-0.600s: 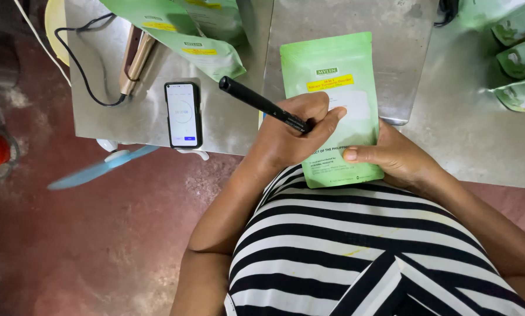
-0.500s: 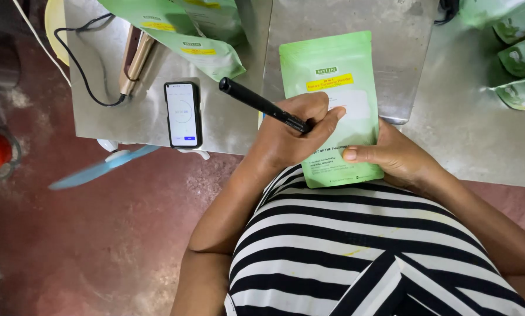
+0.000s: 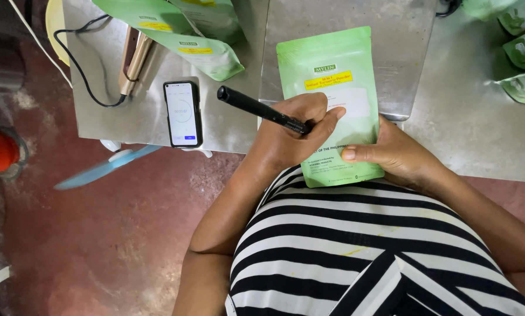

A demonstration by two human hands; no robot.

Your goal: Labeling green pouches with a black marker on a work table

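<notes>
Beside pouch [image 3: 332,64]: phone [image 3: 183,113] | left hand [image 3: 288,137] grips pen [image 3: 262,110] | more pouches [image 3: 207,52] behind

Green pouch [image 3: 332,70] with yellow label [image 3: 328,80] mid-table; lit phone screen [image 3: 182,113] to its left.

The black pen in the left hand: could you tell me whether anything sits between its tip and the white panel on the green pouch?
Nothing visible does. The left hand holds the black pen directly over the green pouch, though its own fingers hide the tip. The right hand steadies the pouch's lower right edge, clear of the panel.
</notes>
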